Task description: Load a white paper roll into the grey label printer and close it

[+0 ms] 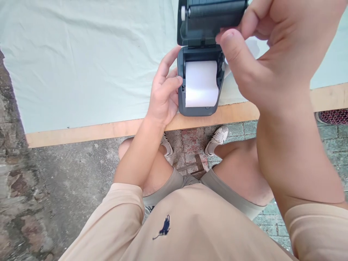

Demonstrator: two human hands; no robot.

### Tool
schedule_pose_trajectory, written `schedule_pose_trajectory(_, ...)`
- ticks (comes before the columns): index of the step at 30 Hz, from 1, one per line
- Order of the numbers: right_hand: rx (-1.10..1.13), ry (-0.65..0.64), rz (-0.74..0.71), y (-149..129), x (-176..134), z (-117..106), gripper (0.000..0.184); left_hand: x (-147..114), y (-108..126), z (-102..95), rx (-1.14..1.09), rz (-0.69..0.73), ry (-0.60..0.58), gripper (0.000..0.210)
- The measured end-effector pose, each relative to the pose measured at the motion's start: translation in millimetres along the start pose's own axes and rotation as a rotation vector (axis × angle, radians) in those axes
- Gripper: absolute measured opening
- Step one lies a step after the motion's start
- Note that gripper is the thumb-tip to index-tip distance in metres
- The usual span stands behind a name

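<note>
A dark portable label printer [201,111] sits near the table's front edge with its lid [214,18] swung up and back. White paper [201,83] lies over its inside and hangs toward the front. My left hand [165,88] grips the printer's left side, thumb on the rim and fingers around the body. Above and to the right, my right hand [261,47] has its thumb and fingertips closed at the right edge of the raised lid. Part of the lid is cut off by the top of the view, and my right fingers are partly hidden behind the hand.
A pale cloth [95,65] covers the table, with a bare wooden edge [114,128] along the front. Something white [254,47] lies behind my right hand. Below are my knees and a wooden stool part [199,163]. A patterned shoe [333,116] shows at right.
</note>
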State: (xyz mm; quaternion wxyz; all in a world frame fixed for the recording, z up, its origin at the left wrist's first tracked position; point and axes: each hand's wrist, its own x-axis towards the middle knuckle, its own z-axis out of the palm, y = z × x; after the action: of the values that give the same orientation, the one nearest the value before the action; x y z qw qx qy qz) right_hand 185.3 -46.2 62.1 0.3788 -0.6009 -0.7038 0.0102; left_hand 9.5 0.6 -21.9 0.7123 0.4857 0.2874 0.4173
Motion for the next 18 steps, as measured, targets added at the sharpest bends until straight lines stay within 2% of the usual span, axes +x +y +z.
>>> schedule_pose_trajectory(2,0.016,-0.045,-0.056,0,0,3,0.015,2,-4,-0.6,-0.008,0.032,-0.014,0.06)
schedule_pose_trajectory(4,-0.086,-0.141,-0.053,-2,0,4,0.02,3,-8,-2.2,-0.007,0.054,-0.025,0.065)
schedule_pose_trajectory(8,-0.357,-0.371,0.052,-10,1,3,0.021,4,-9,-2.4,-0.018,0.065,-0.05,0.067)
schedule_pose_trajectory(10,-0.417,-0.521,0.108,-15,3,3,0.023,2,-5,-0.3,-0.038,0.062,-0.067,0.061)
schedule_pose_trajectory(12,-0.458,-0.615,0.141,-20,4,4,0.026,0,-2,2.3,-0.056,0.052,-0.077,0.053)
schedule_pose_trajectory(15,-0.486,-0.641,0.147,-26,8,5,0.03,-2,0,4.4,-0.073,0.054,-0.079,0.049)
schedule_pose_trajectory(18,-0.384,-0.563,0.137,-29,10,-2,0.034,-1,-1,3.5,-0.054,0.057,-0.047,0.051)
